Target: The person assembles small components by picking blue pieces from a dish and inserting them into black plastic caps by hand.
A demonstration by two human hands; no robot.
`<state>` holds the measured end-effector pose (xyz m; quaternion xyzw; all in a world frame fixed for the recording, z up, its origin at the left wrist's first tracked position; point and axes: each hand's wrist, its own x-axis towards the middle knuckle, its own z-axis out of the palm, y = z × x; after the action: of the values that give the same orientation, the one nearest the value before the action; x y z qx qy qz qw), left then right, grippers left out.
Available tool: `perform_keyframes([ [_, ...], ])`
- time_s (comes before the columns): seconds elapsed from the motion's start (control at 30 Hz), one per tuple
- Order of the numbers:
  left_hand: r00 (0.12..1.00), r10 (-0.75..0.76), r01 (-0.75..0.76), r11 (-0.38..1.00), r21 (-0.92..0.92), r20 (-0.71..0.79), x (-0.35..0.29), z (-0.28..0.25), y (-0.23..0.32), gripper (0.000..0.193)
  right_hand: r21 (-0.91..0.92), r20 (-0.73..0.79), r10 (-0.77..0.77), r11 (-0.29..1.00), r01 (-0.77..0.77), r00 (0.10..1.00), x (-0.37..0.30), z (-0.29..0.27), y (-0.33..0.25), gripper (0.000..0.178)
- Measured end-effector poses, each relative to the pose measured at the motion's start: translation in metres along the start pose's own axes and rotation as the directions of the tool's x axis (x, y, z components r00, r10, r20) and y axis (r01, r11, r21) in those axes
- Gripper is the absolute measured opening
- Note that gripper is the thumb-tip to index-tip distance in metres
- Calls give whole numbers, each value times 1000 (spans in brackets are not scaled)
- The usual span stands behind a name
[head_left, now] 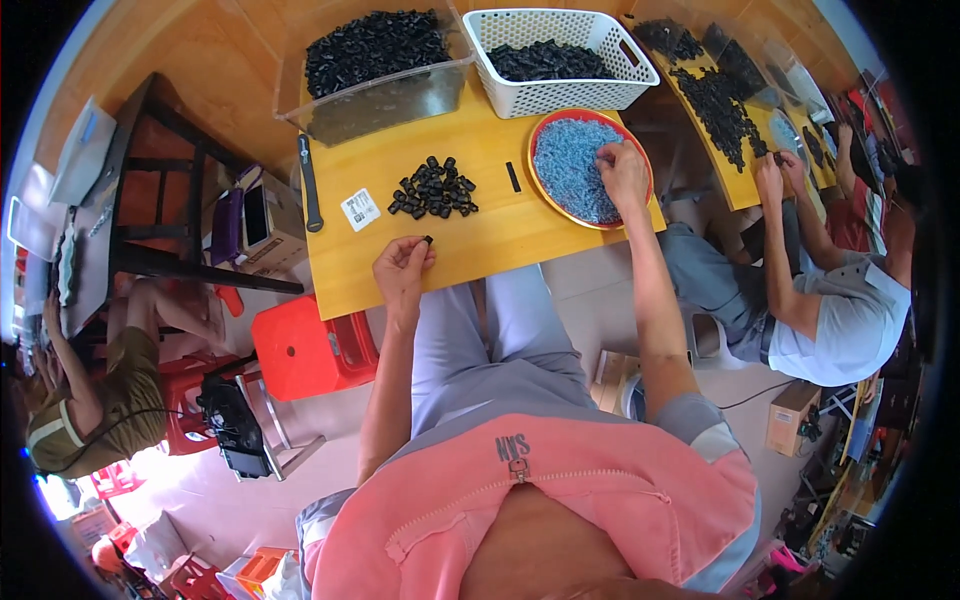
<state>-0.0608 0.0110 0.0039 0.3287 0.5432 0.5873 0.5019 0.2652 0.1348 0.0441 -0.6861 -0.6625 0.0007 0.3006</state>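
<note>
My left hand (402,268) is above the near edge of the yellow table (350,272), thumb and fingers pinched on a small black plastic part (428,239). Just beyond it lies a loose pile of similar black parts (433,188). My right hand (624,172) reaches into a round red-rimmed basin (537,178) full of tiny bluish clear pieces (575,165). Its fingertips are bent together among the pieces; whatever they hold is too small to make out. A short black strip (513,177) rests on the table left of the basin.
Behind the pile stand a clear bin (375,118) and a white basket (565,100), both holding black parts. A white label (360,209) and a dark strap-like tool (309,185) lie at the left. Co-workers sit on both sides; a red stool (300,345) stands below the table's left corner.
</note>
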Motion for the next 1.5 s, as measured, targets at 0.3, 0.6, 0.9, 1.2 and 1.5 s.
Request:
perform_keyframes([
  [0.3, 999, -39, 38, 996, -83, -7, -1, 0, 6, 10, 164, 21, 85, 983, -87, 996, 2, -7, 9, 12],
  [0.6, 999, -32, 33, 997, -63, 10, -2, 0, 3, 10, 203, 26, -46, 978, 39, 999, 8, -10, 14, 10],
  [0.9, 998, -64, 64, 991, -121, -2, -3, -1, 13, 14, 708, 398, 249, 528, -469, 883, 4, -17, -2, 12],
  [1.2, 995, -102, 101, 981, -165, 2, 0, -3, 10, 15, 811, 371, 250, 383, -443, 895, 2, -9, -7, 7],
  [1.5, 997, -69, 73, 987, -146, 33, -4, -3, 11, 17, 671, 272, 198, 663, -333, 942, -7, -8, -16, 9],
])
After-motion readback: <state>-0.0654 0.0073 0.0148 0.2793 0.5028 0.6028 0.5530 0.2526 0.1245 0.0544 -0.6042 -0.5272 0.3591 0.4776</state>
